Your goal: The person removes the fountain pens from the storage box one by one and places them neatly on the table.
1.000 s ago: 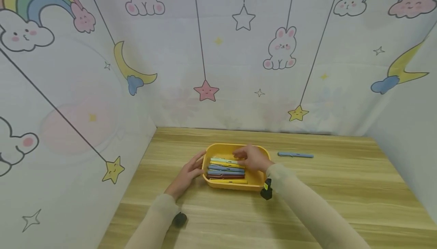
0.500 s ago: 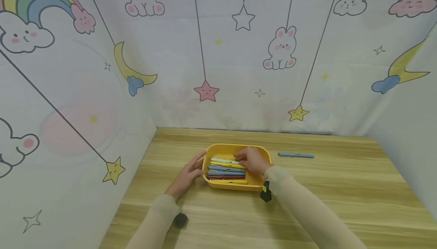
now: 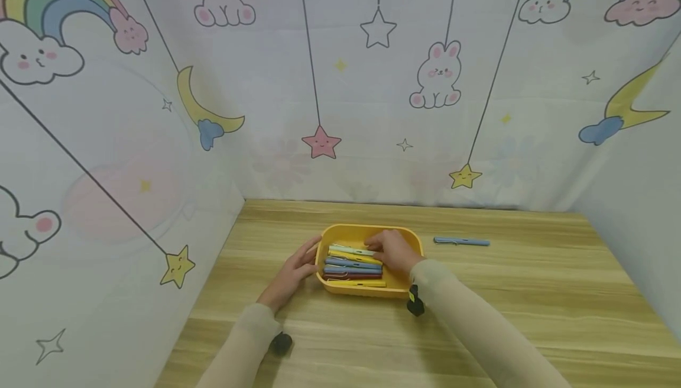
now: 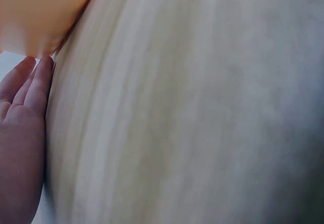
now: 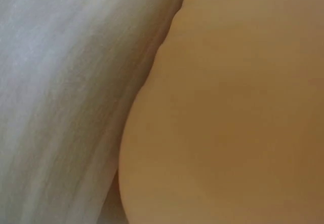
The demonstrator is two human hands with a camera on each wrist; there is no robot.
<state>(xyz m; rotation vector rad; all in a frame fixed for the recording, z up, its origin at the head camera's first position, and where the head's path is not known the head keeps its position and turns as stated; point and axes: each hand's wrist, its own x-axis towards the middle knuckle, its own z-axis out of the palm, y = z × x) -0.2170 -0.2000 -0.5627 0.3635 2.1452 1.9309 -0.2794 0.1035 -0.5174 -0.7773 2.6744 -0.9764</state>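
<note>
A yellow plastic basket [image 3: 396, 284] stands on the wooden table, with several capped pens lying side by side in it. At the back of the row is a light green pen [image 3: 346, 251], then a yellow pen [image 3: 348, 256]; blue and dark red pens follow, and another yellow pen [image 3: 356, 283] lies at the front. My right hand [image 3: 396, 249] reaches into the basket from the right, thumb and curved fingers at the right end of the light green pen. My left hand [image 3: 289, 272] rests its extended fingers against the basket's left side.
A blue pen [image 3: 461, 241] lies on the table [image 3: 505, 293] to the right of the basket. Behind and at both sides rise white cloth walls [image 3: 372, 181] printed with stars and rabbits. The right wrist view is mostly filled by the basket's outer wall [image 5: 228, 107].
The right wrist has shifted very slightly, while the fingers stay at the light green pen. The left hand, basket and pens have kept their places.
</note>
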